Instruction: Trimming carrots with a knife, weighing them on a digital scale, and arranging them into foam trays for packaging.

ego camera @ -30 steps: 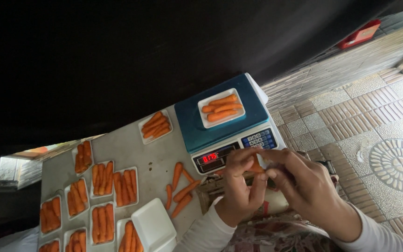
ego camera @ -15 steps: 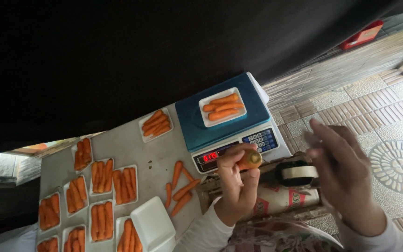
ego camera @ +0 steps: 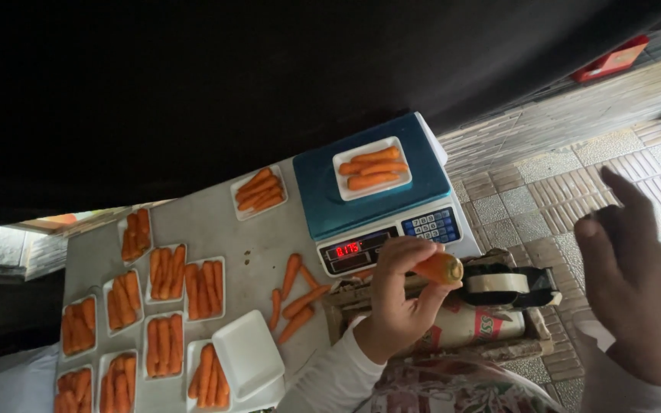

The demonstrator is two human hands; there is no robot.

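1. Left hand [ego camera: 399, 298] pinches a single carrot [ego camera: 437, 268] between thumb and fingers, cut end toward the camera; it sits just in front of the scale [ego camera: 380, 210], below its keypad corner, much as half a second back.
2. Right hand [ego camera: 630, 279] holds nothing, fingers spread wide, raised over the tiled floor [ego camera: 529, 206] well off to the right of the scale. It has drifted farther right since a second ago, when both hands met at the carrot.
3. White tray [ego camera: 372, 168] of carrots rests on the scale's blue platform, unchanged.
4. Tape dispenser [ego camera: 510, 287] lies just in front of the scale, beside the held carrot, now uncovered.
5. Loose carrots [ego camera: 296, 294] lie on the grey table [ego camera: 269, 237] left of the scale's display; filled trays [ego camera: 162, 306] stand farther left, with an empty tray [ego camera: 248, 354] nearer the camera.
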